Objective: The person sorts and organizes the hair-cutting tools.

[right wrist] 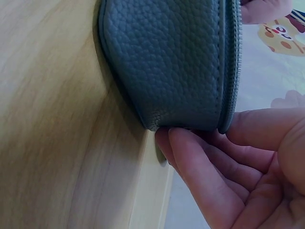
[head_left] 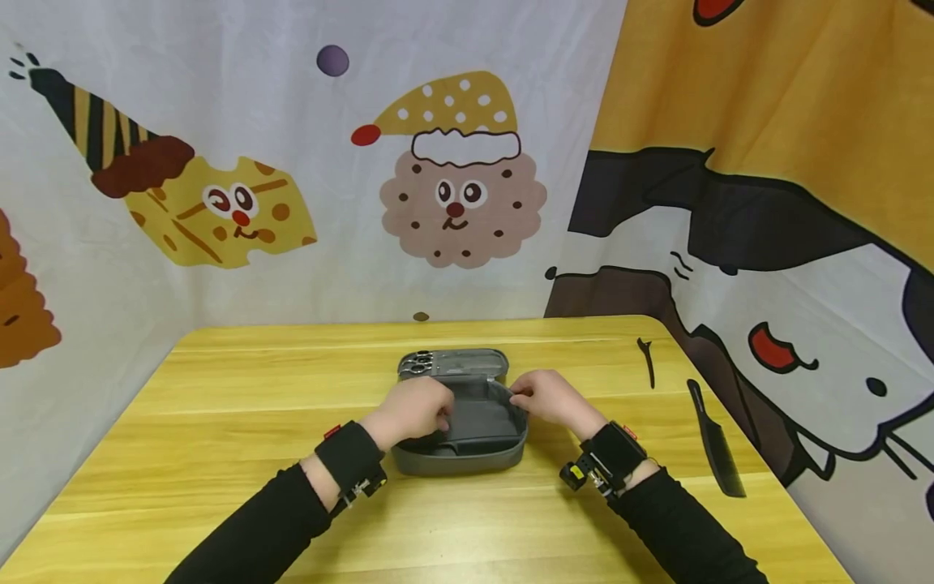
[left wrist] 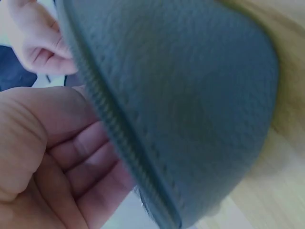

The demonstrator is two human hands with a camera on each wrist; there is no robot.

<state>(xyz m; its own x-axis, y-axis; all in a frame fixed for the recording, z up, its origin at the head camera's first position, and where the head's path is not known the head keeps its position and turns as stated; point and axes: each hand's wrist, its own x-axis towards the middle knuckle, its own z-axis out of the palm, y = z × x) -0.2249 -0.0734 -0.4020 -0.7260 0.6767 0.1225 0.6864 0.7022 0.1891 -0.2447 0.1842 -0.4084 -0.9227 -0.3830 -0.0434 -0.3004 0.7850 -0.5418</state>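
Observation:
A grey leather-textured zip case (head_left: 460, 464) lies opened on the table, its lid folded back. Several metal scissors (head_left: 417, 362) sit in the lid's left part. My left hand (head_left: 414, 408) reaches over the case's left side, fingers bent down into it; in the left wrist view the zipped wall hides its fingertips, so whether they hold anything is unclear. At the right rim my right hand (head_left: 549, 396) pinches the case wall, thumb at the zip edge and fingers outside, as the right wrist view shows.
On the table's right side lie a black comb (head_left: 717, 446) with a handle and, farther back, a small dark hair clip (head_left: 647, 362). A printed curtain (head_left: 292, 292) hangs behind the wooden table (head_left: 241, 422).

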